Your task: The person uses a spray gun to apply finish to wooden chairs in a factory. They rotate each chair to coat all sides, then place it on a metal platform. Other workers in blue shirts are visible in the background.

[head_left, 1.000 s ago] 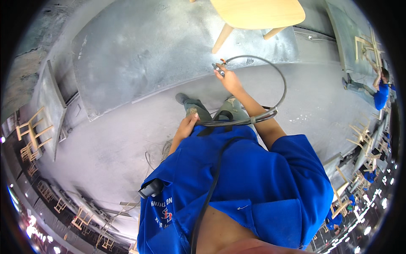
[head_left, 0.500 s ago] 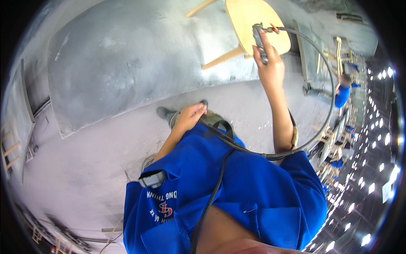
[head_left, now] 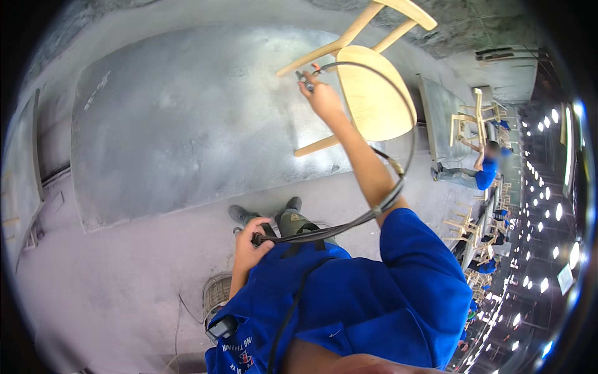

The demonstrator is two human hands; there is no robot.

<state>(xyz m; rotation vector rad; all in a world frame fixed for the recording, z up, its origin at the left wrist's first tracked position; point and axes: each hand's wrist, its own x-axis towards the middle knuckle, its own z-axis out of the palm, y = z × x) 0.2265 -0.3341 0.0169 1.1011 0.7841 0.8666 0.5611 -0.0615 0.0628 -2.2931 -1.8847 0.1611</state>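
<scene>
The right hand (head_left: 325,103), up at 12 o'clock, has its fingers closed around a small grey metal hand tool (head_left: 305,81). The tool's long axis runs from 11 to 5 o'clock, one end showing toward 11; which end is the outlet is too small to tell. From its orange-marked fitting, a dark flexible hose (head_left: 389,78) arcs clockwise across the view of a pale wooden chair (head_left: 380,100) at 1 o'clock, on a broad grey flat-topped table (head_left: 168,131). The chair's curved back lies toward 12, visible legs pointing to 8 or 9. Whether tool and chair touch, I cannot tell. The left hand (head_left: 250,254), at 7 o'clock, curls around bundled hose near the waist.
</scene>
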